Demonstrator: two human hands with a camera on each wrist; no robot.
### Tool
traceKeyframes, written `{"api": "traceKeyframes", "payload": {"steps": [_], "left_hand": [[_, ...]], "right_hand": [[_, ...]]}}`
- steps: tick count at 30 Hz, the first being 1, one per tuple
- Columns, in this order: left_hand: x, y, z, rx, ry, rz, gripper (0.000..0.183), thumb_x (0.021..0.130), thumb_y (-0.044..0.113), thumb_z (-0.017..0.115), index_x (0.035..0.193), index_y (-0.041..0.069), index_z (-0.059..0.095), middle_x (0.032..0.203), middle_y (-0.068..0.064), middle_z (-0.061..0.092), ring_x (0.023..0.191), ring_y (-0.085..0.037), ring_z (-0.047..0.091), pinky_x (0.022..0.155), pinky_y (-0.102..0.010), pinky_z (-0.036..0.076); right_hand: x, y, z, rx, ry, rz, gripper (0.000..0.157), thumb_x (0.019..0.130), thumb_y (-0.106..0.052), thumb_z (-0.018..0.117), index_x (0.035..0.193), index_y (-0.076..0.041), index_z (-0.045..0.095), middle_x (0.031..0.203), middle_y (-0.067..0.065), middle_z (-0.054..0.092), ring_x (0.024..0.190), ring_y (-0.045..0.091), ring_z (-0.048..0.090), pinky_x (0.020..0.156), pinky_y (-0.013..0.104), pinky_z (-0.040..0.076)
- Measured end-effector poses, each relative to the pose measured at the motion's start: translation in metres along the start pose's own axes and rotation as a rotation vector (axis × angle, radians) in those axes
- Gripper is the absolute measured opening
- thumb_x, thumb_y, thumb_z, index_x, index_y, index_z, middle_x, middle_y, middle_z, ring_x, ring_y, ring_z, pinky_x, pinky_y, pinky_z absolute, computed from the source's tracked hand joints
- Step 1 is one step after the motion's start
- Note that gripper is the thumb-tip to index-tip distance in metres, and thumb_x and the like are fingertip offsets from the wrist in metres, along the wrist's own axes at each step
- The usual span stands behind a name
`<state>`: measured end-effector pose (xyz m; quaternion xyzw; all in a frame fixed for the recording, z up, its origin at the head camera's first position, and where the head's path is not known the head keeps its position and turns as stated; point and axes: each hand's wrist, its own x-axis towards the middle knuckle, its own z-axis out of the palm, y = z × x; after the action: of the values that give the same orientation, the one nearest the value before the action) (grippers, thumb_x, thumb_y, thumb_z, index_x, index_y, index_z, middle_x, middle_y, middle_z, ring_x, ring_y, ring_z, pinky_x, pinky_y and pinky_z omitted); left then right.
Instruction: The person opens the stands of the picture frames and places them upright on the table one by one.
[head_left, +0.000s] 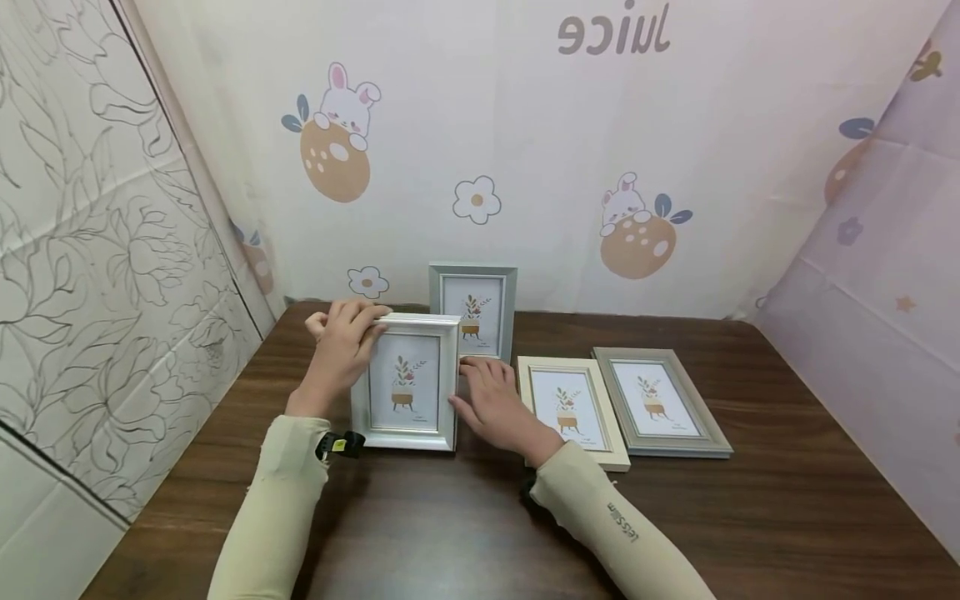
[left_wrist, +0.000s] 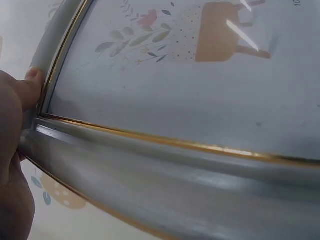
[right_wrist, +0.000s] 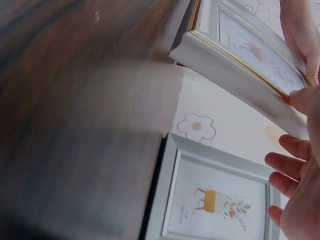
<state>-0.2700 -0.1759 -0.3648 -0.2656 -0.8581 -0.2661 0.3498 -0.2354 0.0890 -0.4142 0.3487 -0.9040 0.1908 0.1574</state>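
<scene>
A silver-white picture frame [head_left: 405, 442] stands on the table, showing a print of a potted plant. My left hand [head_left: 339, 346] grips its upper left corner; the left wrist view has the thumb [left_wrist: 33, 82] on the front and the other fingers behind. At the frame's right side is my right hand [head_left: 495, 404], its thumb [right_wrist: 300, 99] touching the front edge. The loosely spread fingers [right_wrist: 287, 162] of that hand lie past the back edge. Behind them a grey-green picture frame [head_left: 510, 312] stands upright near the wall, partly hidden by the silver-white one.
A cream picture frame [head_left: 617, 442] and a taupe picture frame [head_left: 705, 417] lie face up side by side, right of my right hand. The brown wooden table [head_left: 420, 525] meets a patterned curtain [head_left: 525, 125] at the back. A floral panel [head_left: 150, 250] borders it on the left.
</scene>
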Motion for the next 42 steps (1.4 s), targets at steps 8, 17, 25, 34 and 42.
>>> {"api": "traceKeyframes", "payload": {"steps": [8, 17, 25, 34, 42], "left_hand": [[-0.006, -0.01, -0.005, 0.021, 0.045, -0.002, 0.019, 0.095, 0.01, 0.065, 0.114, 0.005, 0.068, 0.105, -0.012, 0.061, 0.1, -0.035, 0.046, 0.086, -0.063, 0.01], [-0.01, -0.011, -0.007, 0.022, 0.068, -0.012, 0.017, 0.096, 0.011, 0.063, 0.111, 0.005, 0.067, 0.106, -0.015, 0.06, 0.101, -0.037, 0.044, 0.088, -0.065, 0.008], [-0.015, -0.014, -0.004, 0.02, 0.094, 0.002, 0.02, 0.097, 0.015, 0.059, 0.111, 0.003, 0.065, 0.107, -0.016, 0.058, 0.101, -0.038, 0.043, 0.088, -0.065, 0.007], [-0.019, -0.015, -0.002, 0.032, 0.117, 0.003, 0.021, 0.098, 0.016, 0.057, 0.112, 0.003, 0.063, 0.109, -0.018, 0.056, 0.102, -0.04, 0.042, 0.087, -0.065, 0.006], [-0.018, -0.016, 0.0, 0.033, 0.133, 0.014, 0.021, 0.096, 0.013, 0.058, 0.113, 0.002, 0.063, 0.109, -0.017, 0.056, 0.102, -0.039, 0.043, 0.086, -0.064, 0.007]], "right_hand": [[0.009, -0.006, 0.013, 0.014, -0.008, 0.0, 0.041, 0.104, -0.026, 0.052, 0.131, 0.003, 0.048, 0.139, 0.02, 0.044, 0.128, 0.037, 0.037, 0.103, 0.056, 0.025], [0.012, -0.009, 0.015, -0.002, -0.005, 0.002, 0.041, 0.103, -0.028, 0.053, 0.131, 0.003, 0.049, 0.14, 0.02, 0.044, 0.129, 0.036, 0.037, 0.103, 0.056, 0.026], [0.012, -0.013, 0.015, 0.001, -0.025, 0.022, 0.042, 0.103, -0.028, 0.053, 0.131, 0.003, 0.048, 0.14, 0.019, 0.044, 0.127, 0.037, 0.038, 0.103, 0.056, 0.026], [0.012, -0.014, 0.016, 0.004, -0.045, 0.027, 0.043, 0.104, -0.029, 0.052, 0.132, 0.003, 0.048, 0.14, 0.019, 0.045, 0.127, 0.037, 0.038, 0.104, 0.056, 0.026], [0.011, -0.016, 0.015, -0.027, -0.05, 0.042, 0.043, 0.104, -0.028, 0.052, 0.135, 0.003, 0.046, 0.139, 0.019, 0.046, 0.126, 0.036, 0.04, 0.104, 0.055, 0.027]]}}
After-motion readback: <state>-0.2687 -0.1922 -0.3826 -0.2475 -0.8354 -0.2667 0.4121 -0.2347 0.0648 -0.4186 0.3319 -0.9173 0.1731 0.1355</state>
